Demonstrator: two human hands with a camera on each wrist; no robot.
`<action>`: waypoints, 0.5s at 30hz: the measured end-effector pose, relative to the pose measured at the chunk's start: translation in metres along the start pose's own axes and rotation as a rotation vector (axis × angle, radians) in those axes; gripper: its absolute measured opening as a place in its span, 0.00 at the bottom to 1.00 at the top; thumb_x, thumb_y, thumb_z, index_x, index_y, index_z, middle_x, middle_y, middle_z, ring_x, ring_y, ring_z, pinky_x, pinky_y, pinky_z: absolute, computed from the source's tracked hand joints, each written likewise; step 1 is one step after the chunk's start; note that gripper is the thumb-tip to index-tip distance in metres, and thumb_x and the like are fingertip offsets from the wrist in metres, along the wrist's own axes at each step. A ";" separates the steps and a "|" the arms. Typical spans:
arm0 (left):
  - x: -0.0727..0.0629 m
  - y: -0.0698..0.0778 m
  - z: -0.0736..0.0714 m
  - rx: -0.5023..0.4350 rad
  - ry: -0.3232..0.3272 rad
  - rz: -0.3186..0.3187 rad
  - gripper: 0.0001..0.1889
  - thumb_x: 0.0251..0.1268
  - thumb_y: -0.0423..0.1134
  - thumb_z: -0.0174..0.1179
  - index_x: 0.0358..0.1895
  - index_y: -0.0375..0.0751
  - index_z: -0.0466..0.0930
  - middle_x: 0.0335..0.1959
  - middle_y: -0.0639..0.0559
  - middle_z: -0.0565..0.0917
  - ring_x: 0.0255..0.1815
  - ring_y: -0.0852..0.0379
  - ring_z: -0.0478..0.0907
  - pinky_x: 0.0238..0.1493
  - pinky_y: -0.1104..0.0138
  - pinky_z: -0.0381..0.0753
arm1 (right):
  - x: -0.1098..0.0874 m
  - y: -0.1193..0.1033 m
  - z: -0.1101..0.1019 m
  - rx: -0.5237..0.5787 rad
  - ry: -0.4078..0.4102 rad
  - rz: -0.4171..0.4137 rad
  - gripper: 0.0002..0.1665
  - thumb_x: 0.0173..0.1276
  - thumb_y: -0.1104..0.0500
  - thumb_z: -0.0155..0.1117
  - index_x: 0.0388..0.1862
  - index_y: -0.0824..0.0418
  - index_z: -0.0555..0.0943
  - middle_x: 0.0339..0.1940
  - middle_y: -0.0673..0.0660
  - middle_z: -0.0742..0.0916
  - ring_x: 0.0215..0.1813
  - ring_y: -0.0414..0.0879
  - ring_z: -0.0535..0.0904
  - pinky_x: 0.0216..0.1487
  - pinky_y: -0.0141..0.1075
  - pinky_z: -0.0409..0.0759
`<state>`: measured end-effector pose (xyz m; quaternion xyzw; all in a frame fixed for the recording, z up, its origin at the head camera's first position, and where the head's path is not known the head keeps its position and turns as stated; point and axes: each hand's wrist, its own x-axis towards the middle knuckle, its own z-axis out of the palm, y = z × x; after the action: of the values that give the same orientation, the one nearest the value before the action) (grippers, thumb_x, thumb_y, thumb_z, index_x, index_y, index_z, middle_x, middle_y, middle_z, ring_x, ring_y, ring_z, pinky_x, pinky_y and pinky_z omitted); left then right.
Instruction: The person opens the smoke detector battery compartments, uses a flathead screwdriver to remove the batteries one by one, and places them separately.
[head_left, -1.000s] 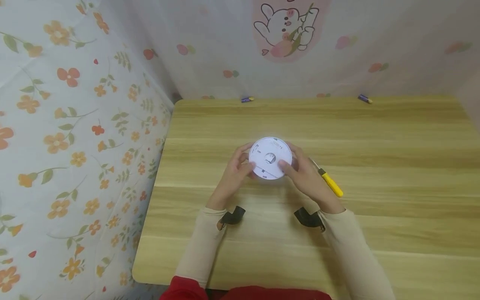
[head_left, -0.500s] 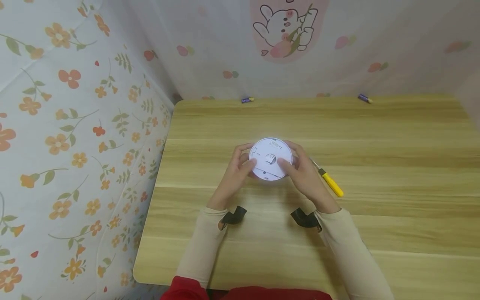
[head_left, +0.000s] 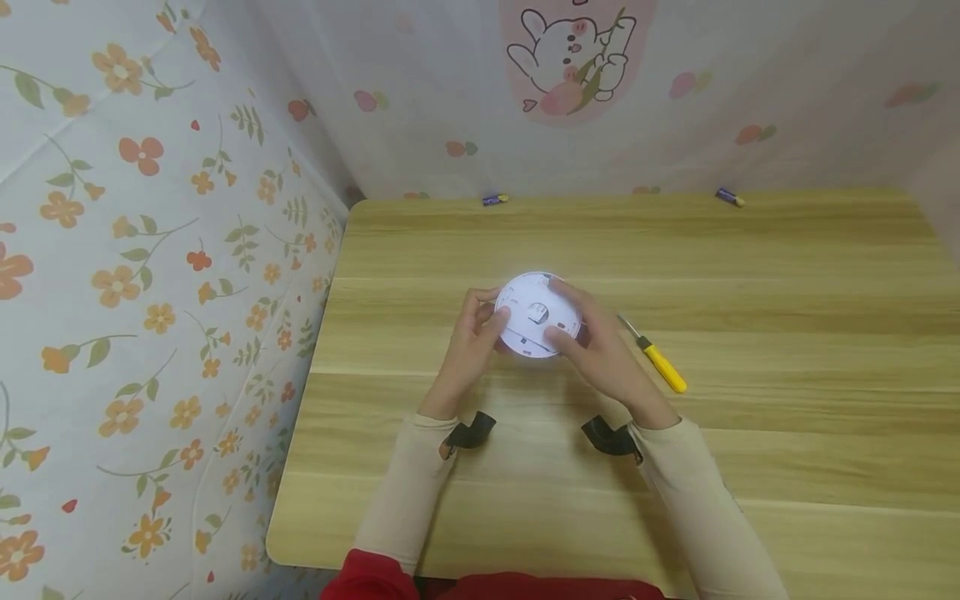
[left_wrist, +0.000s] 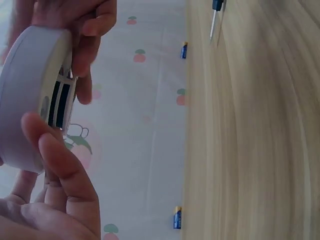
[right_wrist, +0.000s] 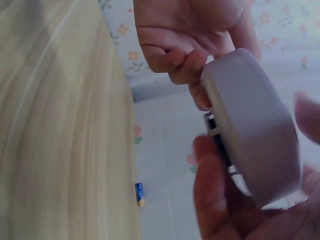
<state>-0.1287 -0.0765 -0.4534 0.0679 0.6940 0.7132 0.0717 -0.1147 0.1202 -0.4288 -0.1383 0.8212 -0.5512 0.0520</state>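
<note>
A round white smoke alarm is held up over the table between both hands, its flat slotted back plate with a round centre hole facing the head camera. My left hand grips its left edge, thumb on the back plate and fingers underneath. On the other side, my right hand holds the right edge, with its thumb and a finger over the back plate. Dark vent slots show on the underside of the alarm in the left wrist view. The right wrist view has the right fingers curled beneath the alarm.
A yellow-handled screwdriver lies on the wooden table, just right of the right hand. Two blue-and-yellow batteries, a left one and a right one, lie at the back edge. Printed curtains hang behind and at the left.
The right hand has shifted its hold, its forefinger now reaching over the top of the back plate and its thumb further left. The alarm has turned and tilted slightly; the left hand stays on it.
</note>
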 end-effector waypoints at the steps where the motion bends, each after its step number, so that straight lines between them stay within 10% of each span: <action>1: 0.000 -0.001 0.000 0.002 0.005 0.002 0.17 0.72 0.35 0.48 0.60 0.37 0.64 0.53 0.31 0.78 0.29 0.61 0.78 0.29 0.63 0.82 | 0.000 -0.001 0.001 -0.036 0.001 -0.007 0.41 0.66 0.62 0.64 0.75 0.56 0.59 0.75 0.61 0.66 0.56 0.52 0.73 0.50 0.26 0.75; 7: -0.001 -0.005 0.000 0.019 -0.023 0.008 0.20 0.72 0.34 0.48 0.65 0.41 0.62 0.47 0.31 0.78 0.29 0.61 0.79 0.35 0.44 0.82 | 0.002 -0.008 0.005 -0.228 0.031 -0.034 0.44 0.59 0.58 0.72 0.70 0.62 0.62 0.70 0.66 0.68 0.58 0.57 0.72 0.53 0.48 0.79; 15: -0.002 -0.004 -0.007 0.102 -0.127 -0.007 0.30 0.70 0.34 0.50 0.74 0.53 0.59 0.51 0.34 0.78 0.36 0.57 0.78 0.43 0.37 0.78 | 0.004 -0.011 0.004 -0.560 0.059 -0.160 0.43 0.55 0.48 0.75 0.65 0.64 0.68 0.70 0.71 0.67 0.52 0.63 0.78 0.44 0.52 0.84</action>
<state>-0.1280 -0.0834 -0.4578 0.1143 0.7237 0.6708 0.1147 -0.1155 0.1116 -0.4202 -0.1955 0.9290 -0.3091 -0.0558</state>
